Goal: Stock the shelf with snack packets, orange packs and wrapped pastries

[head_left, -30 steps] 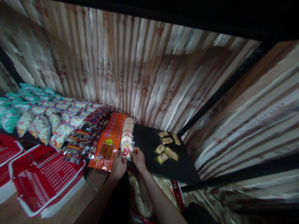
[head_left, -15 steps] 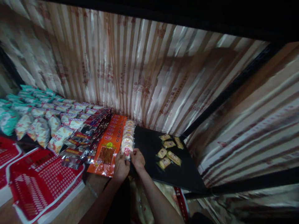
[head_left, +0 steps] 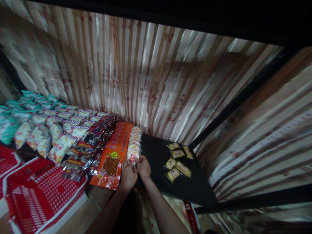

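At the front end of a row of round white crackers in clear wrappers point(head_left: 135, 140), both hands meet on the nearest cracker packet point(head_left: 133, 157), which bears a red label. My left hand point(head_left: 128, 175) is closed on its left side, thumb on the wrapper. From the right, my right hand point(head_left: 143, 167) pinches its other edge with curled fingers. The lower part of the packet is hidden behind the fingers. Directly left of the row lies a flat orange snack bag point(head_left: 114, 148) with a window showing brown sticks; my left hand is close against its lower right edge.
Small yellow packets point(head_left: 183, 169) lie scattered on the black shelf point(head_left: 156, 169). Dark shiny bags point(head_left: 97, 139), white snack bags point(head_left: 62, 146) and green bags point(head_left: 9, 128) stand to the left. Red baskets point(head_left: 41, 195) sit below the front edge. A slanted black post point(head_left: 219, 113) borders the right.
The view has shifted slightly, so the shelf and goods appear a little lower. Both hands stay on the front packet, and the fingers have barely moved.
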`<state>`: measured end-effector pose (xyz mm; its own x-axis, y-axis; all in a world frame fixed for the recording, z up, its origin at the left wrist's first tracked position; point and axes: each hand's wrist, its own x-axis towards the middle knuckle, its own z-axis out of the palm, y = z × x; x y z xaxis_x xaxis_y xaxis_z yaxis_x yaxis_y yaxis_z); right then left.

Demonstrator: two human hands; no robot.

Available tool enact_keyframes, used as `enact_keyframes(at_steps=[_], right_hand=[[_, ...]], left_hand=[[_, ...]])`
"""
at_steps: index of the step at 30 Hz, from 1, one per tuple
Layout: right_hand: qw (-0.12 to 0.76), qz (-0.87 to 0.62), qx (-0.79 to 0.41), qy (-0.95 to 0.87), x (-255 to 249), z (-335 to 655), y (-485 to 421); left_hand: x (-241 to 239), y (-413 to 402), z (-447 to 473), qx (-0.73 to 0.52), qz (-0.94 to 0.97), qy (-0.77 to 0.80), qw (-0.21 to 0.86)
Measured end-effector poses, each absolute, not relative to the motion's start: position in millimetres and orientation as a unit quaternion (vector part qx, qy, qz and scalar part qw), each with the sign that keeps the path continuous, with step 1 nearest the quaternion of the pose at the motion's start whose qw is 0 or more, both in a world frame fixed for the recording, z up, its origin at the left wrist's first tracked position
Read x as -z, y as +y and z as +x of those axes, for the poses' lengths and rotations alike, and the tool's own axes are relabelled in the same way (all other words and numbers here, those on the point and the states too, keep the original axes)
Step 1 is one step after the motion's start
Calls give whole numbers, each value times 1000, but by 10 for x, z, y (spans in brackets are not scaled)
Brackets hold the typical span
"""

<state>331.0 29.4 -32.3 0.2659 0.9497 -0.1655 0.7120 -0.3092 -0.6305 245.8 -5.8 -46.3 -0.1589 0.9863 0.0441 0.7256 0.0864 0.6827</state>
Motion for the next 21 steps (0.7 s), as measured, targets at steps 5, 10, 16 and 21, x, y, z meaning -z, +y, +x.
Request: enact_keyframes(at_steps=[5,10,16,21], right_hand=[[293,-733,-309,-531,352,3332,247],[404,-687,-352,-491,460,3419,79],[528,-630,-363,-438,547,3734,-398],[480,-662,-346,-460,673,4001,-931]], left_hand=[[429,-96,2457,-287,621,694,224],[406,-243,2452,-344,630,672,184],[464,-653,2543,-405,661,600,196],[884,-1195,2850,-357,686,579,261]])
